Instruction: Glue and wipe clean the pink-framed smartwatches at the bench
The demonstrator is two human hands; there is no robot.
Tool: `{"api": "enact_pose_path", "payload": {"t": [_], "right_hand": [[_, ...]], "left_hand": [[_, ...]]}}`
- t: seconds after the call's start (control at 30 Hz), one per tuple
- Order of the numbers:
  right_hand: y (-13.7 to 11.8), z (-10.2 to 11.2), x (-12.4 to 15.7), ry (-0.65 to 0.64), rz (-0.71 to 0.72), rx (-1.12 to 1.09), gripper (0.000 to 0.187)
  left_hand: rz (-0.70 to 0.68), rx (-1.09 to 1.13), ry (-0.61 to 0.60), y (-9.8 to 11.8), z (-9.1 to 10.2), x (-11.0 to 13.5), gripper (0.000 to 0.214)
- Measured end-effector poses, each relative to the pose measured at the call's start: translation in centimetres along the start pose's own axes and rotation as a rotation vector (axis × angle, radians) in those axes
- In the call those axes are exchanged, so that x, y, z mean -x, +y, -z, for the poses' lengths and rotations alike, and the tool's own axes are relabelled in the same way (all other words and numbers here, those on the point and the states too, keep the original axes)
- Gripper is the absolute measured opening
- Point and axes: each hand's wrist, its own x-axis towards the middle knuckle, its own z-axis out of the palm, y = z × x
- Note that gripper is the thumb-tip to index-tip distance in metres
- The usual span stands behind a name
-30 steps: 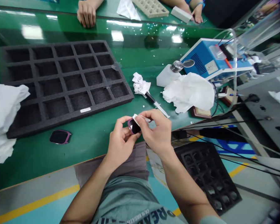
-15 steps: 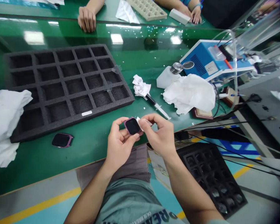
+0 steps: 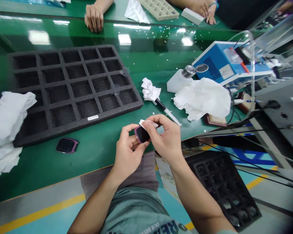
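Observation:
My left hand [image 3: 127,148] pinches a small purple-framed watch body with a black screen [image 3: 141,134] just over the near table edge. My right hand [image 3: 164,138] presses a small white wipe [image 3: 146,123] against its upper right side, thumb on the screen. A second purple watch body [image 3: 66,145] lies face up on the green table to the left. A black foam tray [image 3: 70,87] with open square cells sits behind it.
A crumpled tissue [image 3: 150,91] and a syringe [image 3: 168,111] lie past my hands; a big white cloth [image 3: 203,99], white dispenser bottle [image 3: 179,83] and blue box [image 3: 222,65] are right. White cloth [image 3: 7,123] lies far left. Other people's hands [image 3: 94,18] rest across the table. Another black tray [image 3: 224,185] is below right.
The right hand's wipe moved back over the watch screen after sitting at its right edge half a second ago. The watch tilted slightly. The camera view shifted a little.

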Motion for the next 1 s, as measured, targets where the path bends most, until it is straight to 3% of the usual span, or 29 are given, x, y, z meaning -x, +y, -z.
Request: {"api": "enact_pose_path", "payload": {"t": [0.1, 0.27, 0.4, 0.57, 0.77, 0.87, 1.0], "right_hand": [[0.0, 0.5, 1.1, 0.007, -0.021, 0.018, 0.013], [-0.1, 0.4, 1.1, 0.058, -0.026, -0.007, 0.014], [-0.1, 0.5, 1.4, 0.029, -0.031, -0.008, 0.017], [0.0, 0.8, 1.9, 0.063, -0.050, -0.018, 0.016], [0.1, 1.3, 1.3, 0.001, -0.003, 0.031, 0.013], [0.1, 1.9, 1.2, -0.031, 0.063, 0.089, 0.010], [-0.5, 2.2, -0.2, -0.184, 0.282, 0.114, 0.012]], "left_hand": [[0.018, 0.031, 0.021, 0.0, 0.0, 0.1, 0.046], [-0.011, -0.058, -0.061, -0.3, 0.3, 0.2, 0.047], [0.012, -0.012, -0.010, -0.1, 0.3, 0.2, 0.050], [-0.025, -0.121, -0.113, -0.4, 0.5, 0.3, 0.044], [-0.012, -0.104, -0.105, -0.6, 0.6, 0.5, 0.045], [-0.024, -0.198, -0.148, -0.3, 0.7, 0.5, 0.045], [-0.036, -0.280, -0.162, -0.2, 0.8, 0.5, 0.044]]}}
